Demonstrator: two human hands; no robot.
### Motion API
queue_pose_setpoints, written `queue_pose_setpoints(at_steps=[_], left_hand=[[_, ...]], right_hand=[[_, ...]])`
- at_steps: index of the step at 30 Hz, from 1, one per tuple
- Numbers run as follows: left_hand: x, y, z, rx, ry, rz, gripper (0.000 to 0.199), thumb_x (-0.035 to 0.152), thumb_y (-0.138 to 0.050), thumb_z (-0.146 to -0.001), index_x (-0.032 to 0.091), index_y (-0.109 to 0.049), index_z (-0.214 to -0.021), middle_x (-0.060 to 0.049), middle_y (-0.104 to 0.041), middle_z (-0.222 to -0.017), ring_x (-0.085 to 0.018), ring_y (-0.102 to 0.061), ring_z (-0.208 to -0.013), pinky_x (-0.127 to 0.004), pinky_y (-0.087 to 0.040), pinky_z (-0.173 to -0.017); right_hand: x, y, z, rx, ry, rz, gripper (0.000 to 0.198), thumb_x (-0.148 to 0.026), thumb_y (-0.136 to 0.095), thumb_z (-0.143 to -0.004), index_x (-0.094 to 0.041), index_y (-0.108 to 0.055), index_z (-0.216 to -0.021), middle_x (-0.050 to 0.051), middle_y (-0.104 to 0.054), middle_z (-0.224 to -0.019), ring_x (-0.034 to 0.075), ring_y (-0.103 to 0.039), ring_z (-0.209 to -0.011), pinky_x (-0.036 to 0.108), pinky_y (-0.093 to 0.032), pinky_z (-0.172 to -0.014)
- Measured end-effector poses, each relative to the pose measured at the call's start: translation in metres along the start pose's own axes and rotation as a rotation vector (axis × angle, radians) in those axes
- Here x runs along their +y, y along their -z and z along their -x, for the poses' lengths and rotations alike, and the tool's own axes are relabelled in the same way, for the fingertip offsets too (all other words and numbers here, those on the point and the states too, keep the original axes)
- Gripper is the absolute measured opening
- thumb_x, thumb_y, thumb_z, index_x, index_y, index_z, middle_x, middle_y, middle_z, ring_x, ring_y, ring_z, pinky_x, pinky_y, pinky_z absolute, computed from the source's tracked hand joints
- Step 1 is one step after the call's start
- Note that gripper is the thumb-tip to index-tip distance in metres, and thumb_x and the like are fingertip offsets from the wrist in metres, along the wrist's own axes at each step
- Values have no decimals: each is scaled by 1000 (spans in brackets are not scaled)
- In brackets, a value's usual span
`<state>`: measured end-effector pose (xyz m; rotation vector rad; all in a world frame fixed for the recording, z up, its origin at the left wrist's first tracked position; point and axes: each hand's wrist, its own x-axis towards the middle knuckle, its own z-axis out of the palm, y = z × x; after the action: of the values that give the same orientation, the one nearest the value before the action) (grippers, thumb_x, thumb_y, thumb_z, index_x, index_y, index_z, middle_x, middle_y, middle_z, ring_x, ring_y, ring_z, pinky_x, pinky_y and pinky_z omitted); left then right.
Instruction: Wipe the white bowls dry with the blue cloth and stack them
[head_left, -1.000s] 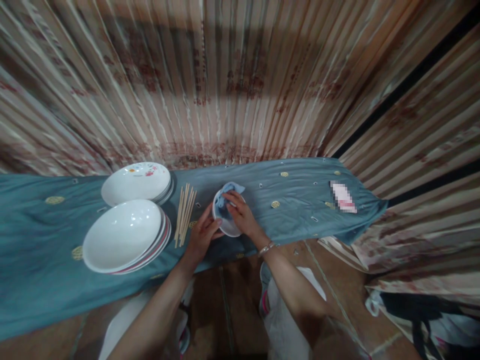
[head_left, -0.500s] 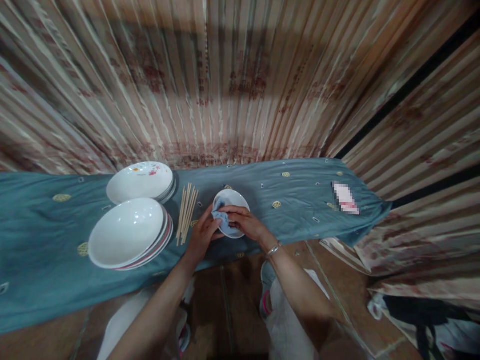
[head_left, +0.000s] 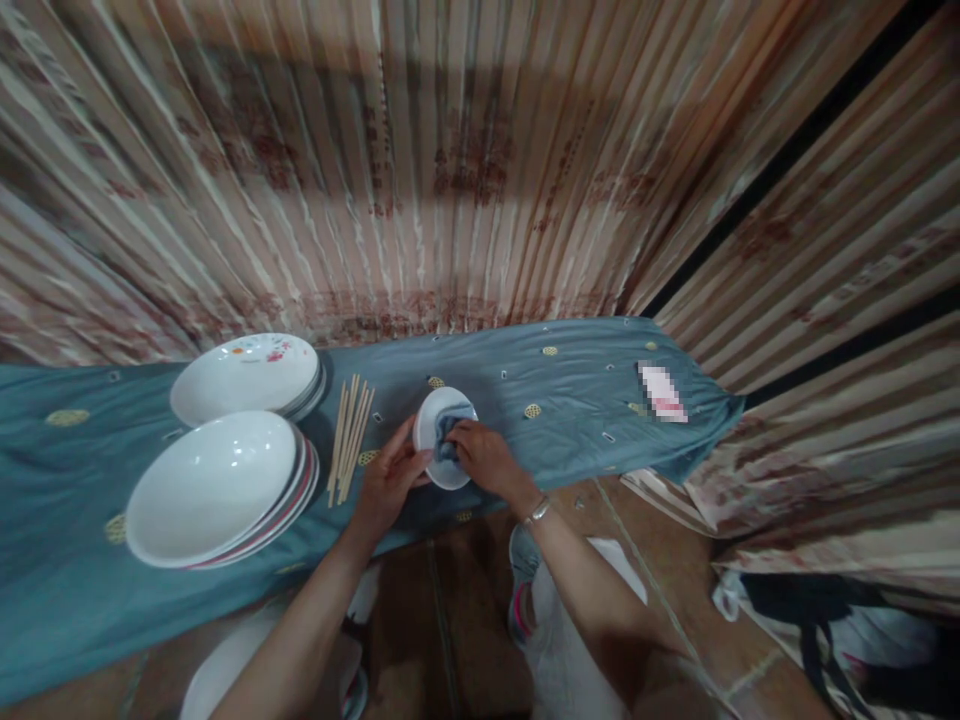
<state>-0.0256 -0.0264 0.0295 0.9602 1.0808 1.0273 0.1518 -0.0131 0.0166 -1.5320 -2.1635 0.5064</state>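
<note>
A small white bowl [head_left: 426, 425] is tilted toward me above the cloth-covered table. My left hand [head_left: 394, 475] grips its left rim, thumb at the edge and fingers partly hidden behind. Bunched inside the bowl is a blue-grey cloth [head_left: 448, 440], pinched in the fingers of my right hand [head_left: 486, 458]. To the left of the bowl lies a loose bundle of several wooden chopsticks [head_left: 350, 440]. Farther left stand a front stack of large white bowls [head_left: 214, 490] and, behind it, a stack of white dishes with a floral pattern [head_left: 247, 378].
A blue-green patterned tablecloth [head_left: 517, 440] covers the long narrow table. A blurred pink-and-white item [head_left: 661, 392] lies near its right end. Pleated curtains [head_left: 450, 200] hang behind and to the right. A dark bag-like item [head_left: 840, 620] rests at the lower right.
The cloth has shifted from the bowl's left rim into its middle and upper right, along with my right hand. The bowl is turned slightly. The whole view has shifted a little.
</note>
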Motion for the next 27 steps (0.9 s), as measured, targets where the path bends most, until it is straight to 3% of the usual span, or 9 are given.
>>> queue_pose_setpoints(at_steps=[3,8,11,15,18,22,27], left_hand=[[1,-4,2,19,-3,13,81,41,-82,-65,22,-54,-138,-6,-73,-95,-28,-70,-91,-36,-61,-72],[-3,-6,5,67,13,51,73,39,-77,-70,25,-54,-138,-4,-73,-91,-25,-69,-90,-37,-61,-74],[-5,-4,5,88,27,104,74,39,-78,-70,25,-53,-139,-4,-73,-92,-24,-69,-91,-37,-61,-74],[-7,0,4,92,42,208,75,40,-80,-68,24,-55,-136,-5,-73,-98,-25,-69,-96,-38,-61,-74],[-6,2,4,105,54,241,72,42,-82,-65,25,-59,-132,-6,-73,-105,-26,-69,-97,-40,-62,-75],[-4,4,2,109,65,251,73,44,-83,-63,25,-60,-130,-6,-73,-103,-25,-71,-91,-40,-62,-74],[-3,4,-1,64,49,187,75,45,-82,-63,25,-60,-132,-5,-75,-95,-23,-71,-81,-38,-61,-70]], right_hand=[[2,-8,-7,123,33,-42,38,-5,-43,-88,-15,-63,-119,16,-60,-126,24,-55,-122,40,-42,-107],[3,-20,-24,202,95,-435,37,-16,-44,-91,-18,-61,-124,12,-54,-135,20,-48,-130,38,-34,-114],[-3,-23,-30,136,61,-734,32,-23,-49,-88,-20,-66,-115,8,-60,-129,20,-52,-124,36,-36,-111],[-16,-20,-28,-39,-71,-1027,29,-31,-54,-84,-22,-69,-106,1,-67,-105,15,-62,-91,27,-48,-86],[-20,-14,-26,-128,-91,-1037,25,-32,-57,-80,-22,-71,-97,-2,-67,-90,13,-58,-77,24,-46,-75],[-15,-4,-23,-223,-6,-933,20,-23,-54,-79,-20,-72,-86,-2,-68,-83,13,-60,-79,24,-45,-77],[-6,7,-12,-287,44,-537,29,-11,-46,-81,-19,-74,-83,-1,-70,-78,13,-62,-72,25,-46,-71]])
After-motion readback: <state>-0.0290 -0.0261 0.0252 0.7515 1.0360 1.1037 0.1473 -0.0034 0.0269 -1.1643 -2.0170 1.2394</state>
